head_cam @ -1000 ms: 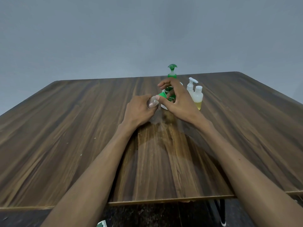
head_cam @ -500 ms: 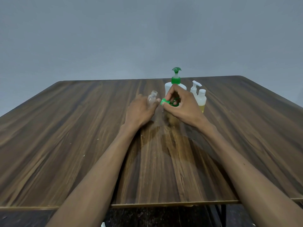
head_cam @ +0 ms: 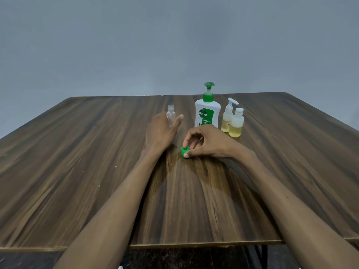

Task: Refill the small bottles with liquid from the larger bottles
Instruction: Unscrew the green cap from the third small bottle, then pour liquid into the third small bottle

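Note:
A small clear bottle (head_cam: pixel 171 114) stands upright and uncapped on the wooden table (head_cam: pixel 77 152). My left hand (head_cam: pixel 161 131) is just in front of it, fingers spread around its lower part, grip loose. My right hand (head_cam: pixel 206 141) pinches a green cap (head_cam: pixel 184 150) between thumb and forefinger, low over the table near the centre. Behind stands a white Dettol pump bottle (head_cam: pixel 207 113) with a green pump. Right of it are a small pump bottle (head_cam: pixel 227 117) and a small capped bottle (head_cam: pixel 236 123), both holding yellow liquid.
The table's front edge (head_cam: pixel 194 244) is close to me, with dark floor below. A plain grey wall (head_cam: pixel 174 45) rises behind the far edge. A lighter worn patch marks the wood under my forearms.
My right hand has taken the green cap off the small clear bottle and moved it down and toward me. My left hand has loosened around the bottle, which now stands on the table.

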